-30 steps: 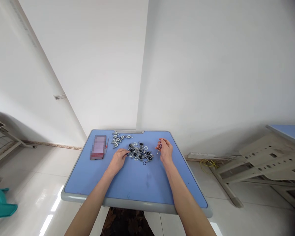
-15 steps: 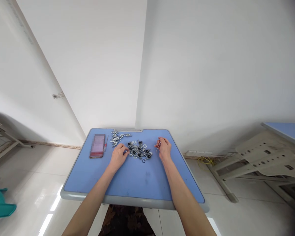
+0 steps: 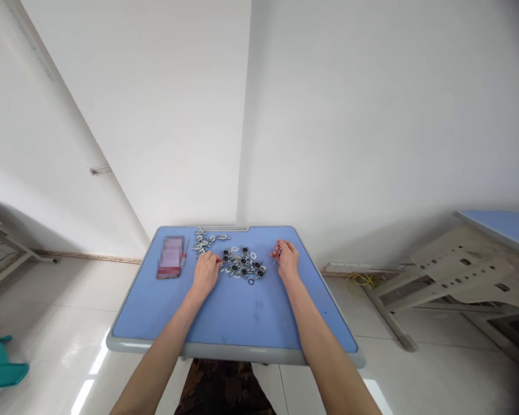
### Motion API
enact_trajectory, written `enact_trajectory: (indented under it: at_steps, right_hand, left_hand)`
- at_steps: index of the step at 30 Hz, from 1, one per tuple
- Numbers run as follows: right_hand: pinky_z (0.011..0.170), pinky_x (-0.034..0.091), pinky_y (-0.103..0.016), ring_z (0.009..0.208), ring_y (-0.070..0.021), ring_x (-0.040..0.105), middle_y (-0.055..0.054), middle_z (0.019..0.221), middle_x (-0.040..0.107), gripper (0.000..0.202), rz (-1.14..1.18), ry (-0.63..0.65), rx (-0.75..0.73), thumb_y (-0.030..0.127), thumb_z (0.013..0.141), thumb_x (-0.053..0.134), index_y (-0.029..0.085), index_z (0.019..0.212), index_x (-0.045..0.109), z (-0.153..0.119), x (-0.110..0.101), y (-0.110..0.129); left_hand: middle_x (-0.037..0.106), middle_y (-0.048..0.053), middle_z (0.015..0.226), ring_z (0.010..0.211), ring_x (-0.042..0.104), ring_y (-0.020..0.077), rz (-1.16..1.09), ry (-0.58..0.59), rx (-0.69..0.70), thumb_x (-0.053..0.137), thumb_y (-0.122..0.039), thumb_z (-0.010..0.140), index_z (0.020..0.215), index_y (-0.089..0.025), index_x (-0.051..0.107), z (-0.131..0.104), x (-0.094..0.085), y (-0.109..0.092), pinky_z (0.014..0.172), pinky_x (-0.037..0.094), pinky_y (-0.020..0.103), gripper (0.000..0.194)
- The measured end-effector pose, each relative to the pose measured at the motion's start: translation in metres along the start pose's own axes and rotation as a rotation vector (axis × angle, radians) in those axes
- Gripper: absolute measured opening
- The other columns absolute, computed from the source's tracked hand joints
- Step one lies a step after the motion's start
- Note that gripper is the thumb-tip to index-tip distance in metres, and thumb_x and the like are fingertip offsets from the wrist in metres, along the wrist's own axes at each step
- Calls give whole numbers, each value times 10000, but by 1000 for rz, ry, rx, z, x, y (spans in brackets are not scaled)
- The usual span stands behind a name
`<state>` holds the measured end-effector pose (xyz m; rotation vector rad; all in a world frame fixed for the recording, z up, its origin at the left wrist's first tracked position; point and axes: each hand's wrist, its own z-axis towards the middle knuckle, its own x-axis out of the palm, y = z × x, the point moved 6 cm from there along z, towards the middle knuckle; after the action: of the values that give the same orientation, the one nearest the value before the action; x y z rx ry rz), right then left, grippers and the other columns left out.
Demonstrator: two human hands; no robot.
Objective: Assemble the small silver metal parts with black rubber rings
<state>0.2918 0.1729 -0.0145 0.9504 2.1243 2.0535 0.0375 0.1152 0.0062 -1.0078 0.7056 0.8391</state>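
A pile of small metal parts with black round pieces (image 3: 244,264) lies in the middle of the blue desk (image 3: 242,317). At the pile's left edge is my left hand (image 3: 206,273), its fingers drawn together; whatever they hold, if anything, is too small to name. My right hand (image 3: 286,258), to the right of the pile, is closed on a thin metal part (image 3: 277,259) that points down-left. A second group of metal parts (image 3: 203,242) lies beyond my left hand. A dark ring (image 3: 251,282) rests at the near side of the pile.
On the desk's left side lie a phone (image 3: 171,256) and a screwdriver (image 3: 184,253). A white wall rises behind the desk. Another desk (image 3: 501,225) stands at the right, with a yellow cable (image 3: 361,280) on the floor. A green stool (image 3: 2,366) is at lower left.
My left hand has shifted slightly left, a little away from the pile. My right hand stays nearly in place with the metal part. The view has moved slightly.
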Motion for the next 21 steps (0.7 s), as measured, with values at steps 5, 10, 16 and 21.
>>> enact_trajectory:
  at_steps: [5,10,16,21]
  right_hand:
    - [399,451,-198,405,-63,432,81,505,494,193,10,6,1,321,644,678,190,719,557,-1,1,-1]
    - [387,434,-185,420,-66,434,77,502,488,166,44,5,23,286,640,676,187,716,566,0,1,-1]
    - [425,468,-197,437,-70,442,64,510,485,149,127,17,87,277,665,669,185,708,561,5,-6,5]
    - [412,460,-188,429,-69,437,63,505,484,135,152,21,118,261,693,663,185,708,552,5,-6,6]
  left_hand:
    - [609,38,830,834,577,191,-47,10,27,537,-130,865,804,-173,607,-13,-22,1,761,436,324,102]
    - [616,27,861,766,574,166,-107,157,123,523,-150,876,806,-185,605,-44,-27,-1,765,427,324,113]
    - [620,21,860,803,577,169,-132,222,129,529,-165,879,801,-188,606,-67,-18,-3,777,435,320,112]
    - [629,42,888,835,585,177,-160,238,170,510,-194,897,839,-189,627,-66,-14,-18,802,446,328,130]
